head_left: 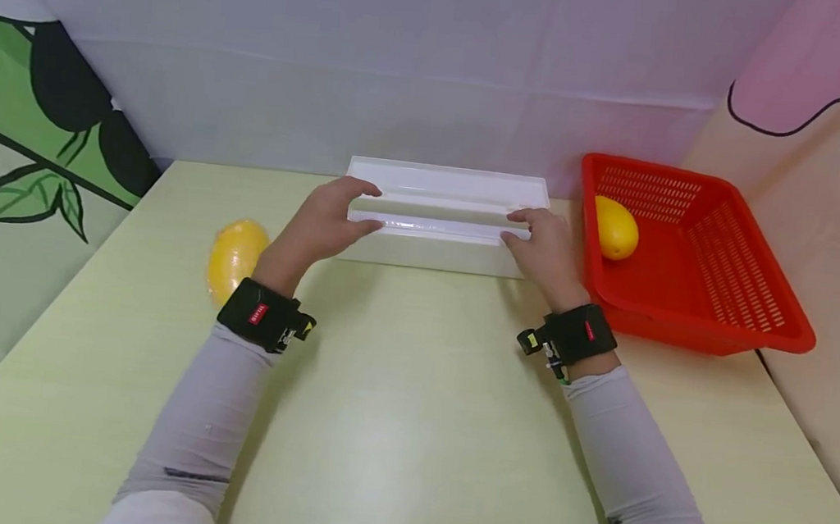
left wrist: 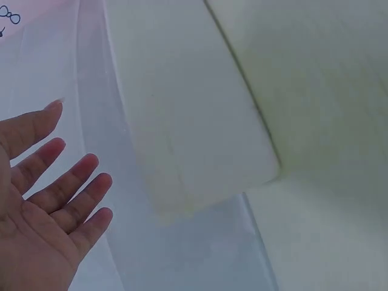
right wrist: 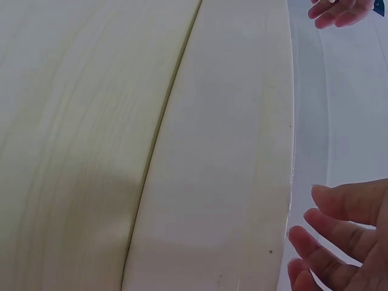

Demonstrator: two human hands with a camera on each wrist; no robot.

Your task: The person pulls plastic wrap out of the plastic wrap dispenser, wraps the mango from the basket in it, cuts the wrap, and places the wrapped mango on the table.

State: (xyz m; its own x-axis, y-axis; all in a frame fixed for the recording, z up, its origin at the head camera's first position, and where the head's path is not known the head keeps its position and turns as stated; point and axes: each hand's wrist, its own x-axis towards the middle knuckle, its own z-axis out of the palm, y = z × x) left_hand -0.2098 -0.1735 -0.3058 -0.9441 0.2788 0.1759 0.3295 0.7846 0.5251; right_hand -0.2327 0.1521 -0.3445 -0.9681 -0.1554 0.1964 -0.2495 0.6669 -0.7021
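Note:
A long white stepped stand point(head_left: 436, 251), with two glossy ledges along its top and a plain front face, stands at the back of the table. Over its left end is my left hand point(head_left: 327, 220), thumb and index finger spread apart. At the opposite end my right hand point(head_left: 548, 251) takes a similar pose. Both hold nothing. In the left wrist view the fingers of the left hand point(left wrist: 54, 206) are spaced beside the white stand point(left wrist: 188, 109). From the right wrist, the bent fingers of the right hand point(right wrist: 339, 242) show close to the stand's edge point(right wrist: 290, 151).
A red plastic basket point(head_left: 696, 333) stands at the back right, with a yellow fruit point(head_left: 617, 230) inside near its left wall. Left of my left wrist lies another yellow fruit point(head_left: 235, 256) with a shiny wrapping. A pale cloth backdrop point(head_left: 441, 83) hangs right behind the table.

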